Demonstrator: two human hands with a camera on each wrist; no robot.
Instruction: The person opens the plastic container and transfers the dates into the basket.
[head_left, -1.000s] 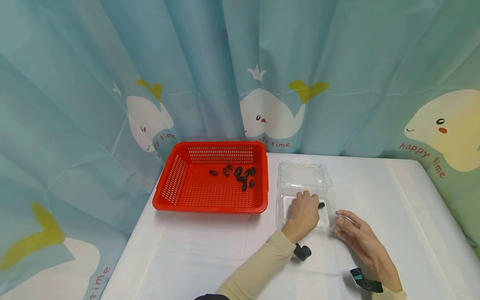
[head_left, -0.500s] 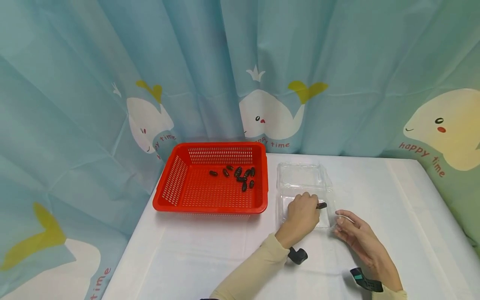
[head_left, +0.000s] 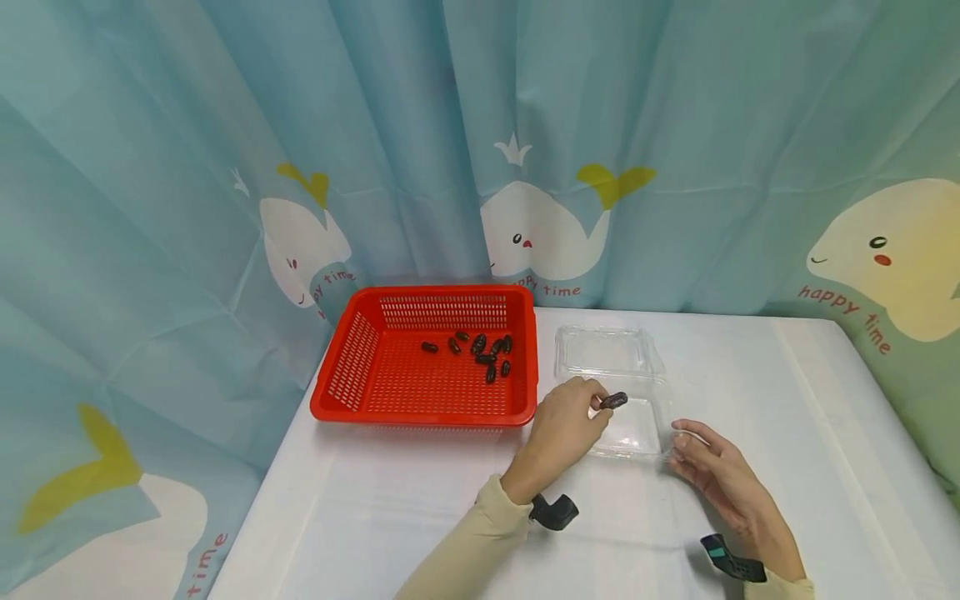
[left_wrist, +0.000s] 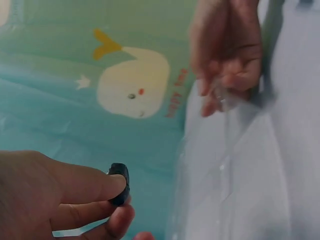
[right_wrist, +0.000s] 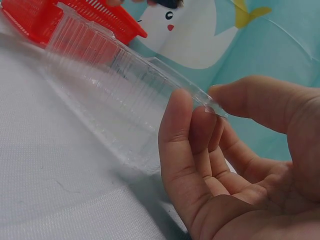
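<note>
My left hand (head_left: 564, 423) pinches a dark, wrinkled date (head_left: 614, 401) between thumb and fingers, above the base of a clear plastic clamshell box (head_left: 633, 429). The left wrist view shows the date (left_wrist: 119, 184) held at the fingertips, its lower part behind the thumb. On the box's near right corner, my right hand (head_left: 716, 475) grips the rim between thumb and fingers. That same rim (right_wrist: 150, 65) crosses the right wrist view into my fingers. The box lid (head_left: 603, 350) lies folded back, away from me. My left hand hides part of the base's left side.
A red plastic basket (head_left: 423, 419) stands left of the box, with several dark dates (head_left: 486, 359) mostly gathered toward its right side. White cloth (head_left: 780, 400) covers the table. Behind the table hangs a blue curtain (head_left: 697, 242) with whale prints.
My left hand has moved left and up from the base, carrying the date, which now shows more fully. My right hand stays at the box corner.
</note>
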